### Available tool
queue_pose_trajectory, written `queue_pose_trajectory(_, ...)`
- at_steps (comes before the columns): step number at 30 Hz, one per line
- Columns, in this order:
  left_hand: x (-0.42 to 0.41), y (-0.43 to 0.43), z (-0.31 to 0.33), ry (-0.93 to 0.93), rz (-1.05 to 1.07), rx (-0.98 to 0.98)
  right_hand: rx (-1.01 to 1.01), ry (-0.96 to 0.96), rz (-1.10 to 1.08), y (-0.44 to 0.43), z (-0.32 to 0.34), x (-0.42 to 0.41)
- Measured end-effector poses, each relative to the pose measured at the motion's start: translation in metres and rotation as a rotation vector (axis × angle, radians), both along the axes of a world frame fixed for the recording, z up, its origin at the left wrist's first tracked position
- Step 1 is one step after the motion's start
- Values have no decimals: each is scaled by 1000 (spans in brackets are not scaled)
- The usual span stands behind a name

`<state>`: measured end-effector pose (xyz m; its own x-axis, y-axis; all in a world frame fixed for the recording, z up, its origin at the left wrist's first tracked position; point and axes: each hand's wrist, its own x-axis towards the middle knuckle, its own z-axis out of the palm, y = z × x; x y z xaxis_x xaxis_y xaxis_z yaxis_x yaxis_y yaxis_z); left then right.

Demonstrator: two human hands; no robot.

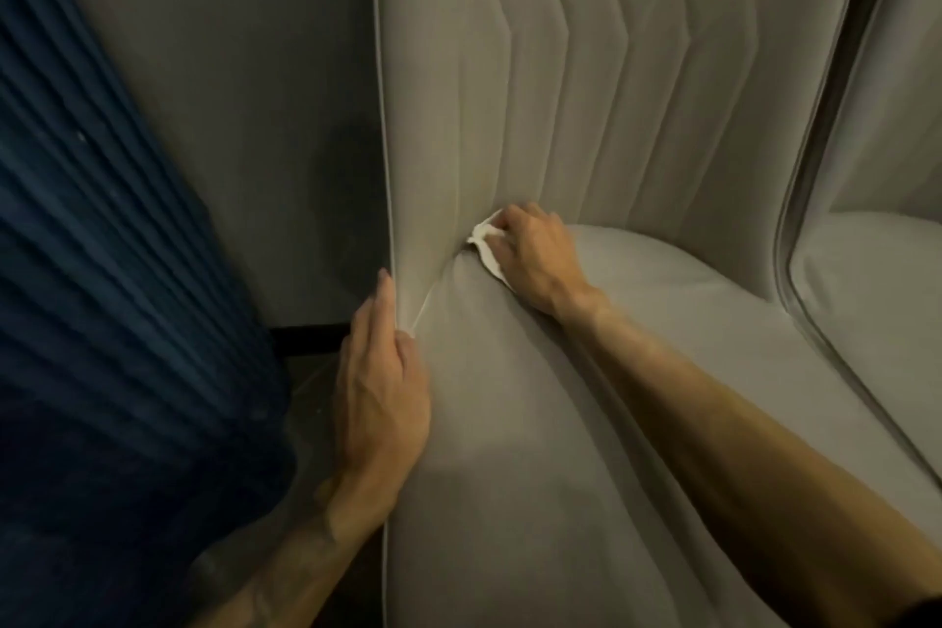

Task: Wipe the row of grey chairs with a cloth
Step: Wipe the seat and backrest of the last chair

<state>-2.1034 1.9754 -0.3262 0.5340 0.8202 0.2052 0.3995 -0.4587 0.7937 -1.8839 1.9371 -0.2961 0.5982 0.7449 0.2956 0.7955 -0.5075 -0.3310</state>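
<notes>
Head view shows the right hand (530,260) with its fingers curled tight around a small white cloth (484,245), pressed into the gap where the seat of the grey chair (509,423) meets its back. The left hand (380,382) lies flat on the chair's left edge, fingers straight and together. A blue curtain (102,270) hangs on the left, and another chair (877,270) stands on the right.

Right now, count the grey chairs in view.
2. Near chair fills the centre, cloth at its seat crease; second chair at the right edge, cut off. Others may be out of frame.
</notes>
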Motion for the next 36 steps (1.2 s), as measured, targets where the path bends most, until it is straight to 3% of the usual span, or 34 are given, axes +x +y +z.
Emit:
queue_pose_trajectory(8, -15, 9, 0, 9, -66, -75, -8, 38, 360, -15, 10, -43)
queue_pose_trajectory(18, -60, -17, -2, -27, -116, -117, -15, 27, 547, -62, 7, -116)
queue_pose_trajectory(25, -89, -49, 8, -73, -9, -374, 8, 21, 534, -97, 7, -169)
queue_pose_trajectory(27, -107, -63, 10, -38, 74, -491, 6, -34, 494, -104, 7, -196)
queue_pose_trajectory(31, -146, -88, 20, 48, 235, -692, -158, 51, 542, -113, 20, -251)
queue_pose_trajectory(33, -163, -94, 32, 239, 248, -673, -172, 86, 564, -120, 30, -265)
queue_pose_trajectory(36, -178, -102, 71, 418, 212, -569, -214, 342, 529, -123, 57, -265)
